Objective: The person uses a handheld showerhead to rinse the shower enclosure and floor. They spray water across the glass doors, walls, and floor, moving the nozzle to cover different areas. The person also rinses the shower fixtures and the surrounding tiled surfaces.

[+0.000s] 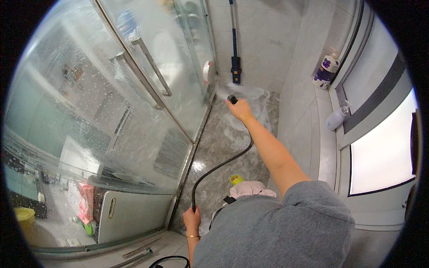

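A black handheld sprayer (232, 99) is gripped in my right hand (240, 109), which reaches out over the shower floor (214, 150). From it a black hose (219, 165) runs in a curve back toward me. My left hand (192, 219), with a thin bracelet at the wrist, is closed around that hose near the foot of the glass enclosure. White foam (243, 92) and water lie on the grey marbled floor around the sprayer and by the far wall. Any spray itself is hard to make out.
Wet glass doors (174, 117) with metal handles (152, 67) stand left. A blue-handled pole tool (236, 70) leans on the far wall. Pump bottles (325, 73) rest on the window ledge (326, 147) at right. A yellow-green shoe tip (236, 179) shows below me.
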`<state>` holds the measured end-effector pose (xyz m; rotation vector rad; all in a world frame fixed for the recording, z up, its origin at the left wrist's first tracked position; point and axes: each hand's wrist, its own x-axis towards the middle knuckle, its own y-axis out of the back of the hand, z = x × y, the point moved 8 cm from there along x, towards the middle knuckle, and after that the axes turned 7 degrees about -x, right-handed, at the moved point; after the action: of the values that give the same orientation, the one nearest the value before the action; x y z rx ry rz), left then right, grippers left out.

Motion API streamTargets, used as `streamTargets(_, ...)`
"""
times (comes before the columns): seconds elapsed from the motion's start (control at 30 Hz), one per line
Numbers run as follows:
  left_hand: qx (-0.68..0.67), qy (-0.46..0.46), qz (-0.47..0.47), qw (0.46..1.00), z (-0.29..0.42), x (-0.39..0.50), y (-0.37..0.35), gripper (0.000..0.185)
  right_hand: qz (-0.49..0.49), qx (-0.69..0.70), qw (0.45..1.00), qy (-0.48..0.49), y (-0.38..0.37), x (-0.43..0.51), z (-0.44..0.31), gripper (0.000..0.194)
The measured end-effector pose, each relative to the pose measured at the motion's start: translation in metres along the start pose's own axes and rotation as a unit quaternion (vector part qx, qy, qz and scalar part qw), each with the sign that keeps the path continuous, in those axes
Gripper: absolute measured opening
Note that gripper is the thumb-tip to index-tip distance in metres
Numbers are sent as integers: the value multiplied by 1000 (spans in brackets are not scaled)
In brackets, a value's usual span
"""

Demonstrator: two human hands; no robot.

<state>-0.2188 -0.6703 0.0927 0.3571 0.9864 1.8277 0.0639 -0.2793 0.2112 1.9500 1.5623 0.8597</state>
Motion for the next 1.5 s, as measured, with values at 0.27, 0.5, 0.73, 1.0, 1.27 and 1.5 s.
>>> streamTargets(0.27, -7, 34, -7, 999, -3, -3, 0, 35, -3, -1, 1000, 22, 3, -13, -13, 57)
streamTargets(0.5, -25, 18, 2, 1000, -3, -2, 2, 33, -7, 9, 1000, 30, -1, -21, -14, 59)
streamTargets(0.73, -8, 15, 5, 1000, -5, -1, 3, 33, -15, 54, 998, 22, 2, -35, -25, 54)
streamTargets(1.0, -19, 43, -8, 999, -9, -1, 2, 34, 3, 43, 998, 43, 4, -49, -42, 52)
streamTargets(1.27, -17, 24, 7, 1000, -10, -4, 5, 34, 9, 25, 998, 53, 5, -51, -43, 50)
streamTargets(1.5, -26, -10, 13, 1000, -8, -4, 3, 35, 53, 109, 992, 40, 20, -45, -41, 48)
